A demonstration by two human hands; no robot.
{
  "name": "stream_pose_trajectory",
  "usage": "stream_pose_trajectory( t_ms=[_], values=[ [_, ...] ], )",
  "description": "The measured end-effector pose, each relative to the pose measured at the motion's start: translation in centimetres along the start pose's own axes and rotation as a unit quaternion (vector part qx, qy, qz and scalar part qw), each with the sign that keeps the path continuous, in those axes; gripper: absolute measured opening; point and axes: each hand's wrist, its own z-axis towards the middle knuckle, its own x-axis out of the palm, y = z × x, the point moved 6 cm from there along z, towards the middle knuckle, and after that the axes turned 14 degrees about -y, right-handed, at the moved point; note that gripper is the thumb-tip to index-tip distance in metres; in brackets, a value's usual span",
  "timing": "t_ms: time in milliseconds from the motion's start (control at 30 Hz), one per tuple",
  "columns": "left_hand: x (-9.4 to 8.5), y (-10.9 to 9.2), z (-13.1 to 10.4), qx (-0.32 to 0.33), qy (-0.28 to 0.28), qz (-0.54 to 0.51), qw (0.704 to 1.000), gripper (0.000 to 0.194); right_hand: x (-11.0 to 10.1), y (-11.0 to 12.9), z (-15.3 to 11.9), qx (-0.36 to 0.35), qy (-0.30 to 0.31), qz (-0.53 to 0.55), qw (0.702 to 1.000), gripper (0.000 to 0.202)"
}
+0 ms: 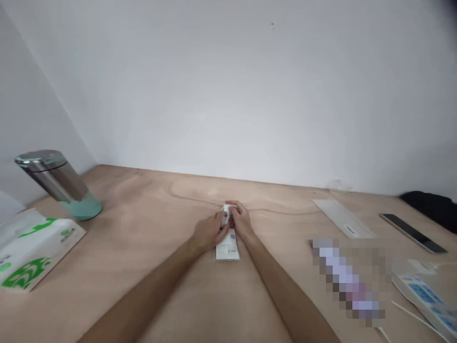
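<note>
1. Here, your left hand (208,232) and your right hand (240,218) meet in the middle of the wooden table (150,224).
2. Both hands hold the far end of a small white packet (227,247). Your fingers are curled and pinch it from each side.
3. The near end of the packet lies flat on the table, between your two wrists. It has tiny print on it, too small to read.
4. Far to your left stands a shiny metal cup (53,181) with a green base. It looks tilted in the picture.
5. Just in front of the cup lies a white and green pack (32,247), flat on the table.
6. To your right lies a flat white box (343,217), well away from your hands.
7. Past that box lies a dark phone (412,232), near the table's right edge.
8. Close to you on the right sits a white thing with blue marks (426,297), and a thin white cord (410,314) runs beside it.
</note>
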Motion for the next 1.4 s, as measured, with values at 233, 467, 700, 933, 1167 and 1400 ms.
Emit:
stream_pose_trajectory(
  t_ms=[233,467,700,933,1167,1400],
  values=[
    [-0.4,-0.1,-0.1,-0.014,-0.001,-0.003,1.000,0.038,-0.2,-0.7,0.4,0.031,0.001,0.051,0.998,0.035],
    [-0.2,0.0,-0.1,-0.012,-0.012,0.004,1.000,0.035,-0.2,-0.6,0.5,0.054,0.009,0.061,0.997,0.033],
    [0.2,0.9,0.1,-0.030,-0.032,-0.056,0.997,0.032,-0.3,-0.1,0.3,0.028,0.014,0.067,0.997,0.038],
    [-0.2,2.5,0.8,-0.111,-0.061,-0.339,0.932,0.024,0.0,-0.8,0.8,0.055,0.074,0.083,0.992,0.042],
    [0.5,3.7,0.9,-0.181,-0.041,-0.480,0.857,0.026,0.2,-0.6,0.6,0.020,0.070,0.026,0.997,0.045],
    [0.6,3.8,1.0,-0.188,-0.041,-0.486,0.852,0.023,0.4,-0.1,0.0,0.020,0.065,0.020,0.997,0.048]
  ],
)
